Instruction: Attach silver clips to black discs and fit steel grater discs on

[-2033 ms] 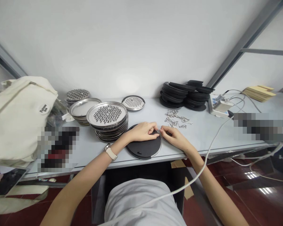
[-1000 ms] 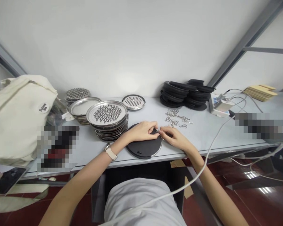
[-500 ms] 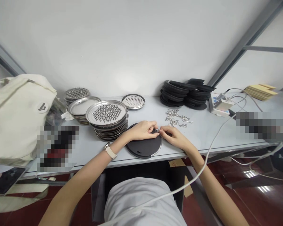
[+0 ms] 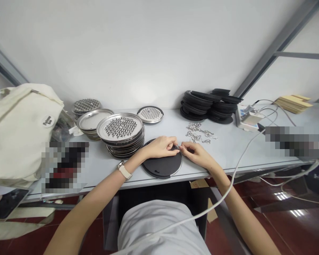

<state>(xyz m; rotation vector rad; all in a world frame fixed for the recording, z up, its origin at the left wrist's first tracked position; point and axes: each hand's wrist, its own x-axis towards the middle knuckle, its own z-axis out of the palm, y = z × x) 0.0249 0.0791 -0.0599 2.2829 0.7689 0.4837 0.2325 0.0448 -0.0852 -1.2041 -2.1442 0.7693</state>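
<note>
A flat round black disc with a bright metal edge lies on the table near its front edge. My left hand rests over the disc's far part, thumb and forefinger pinched at its right side. From the right, my right hand meets it with closed fingertips. A small shiny metal clip shows between the two sets of fingertips; most of it is covered. Behind my right hand lies a loose heap of small metal clips.
Left of the disc stands a stack of round metal graters, with metal plates behind. A black-rimmed grater lies at the back. Black rings are piled back right, near a power strip. A white cable crosses above my right forearm.
Both hands keep to the same spot at the disc's right edge. The metal clip between the fingertips shows a little differently as the fingers shift slightly. The disc has barely moved.
</note>
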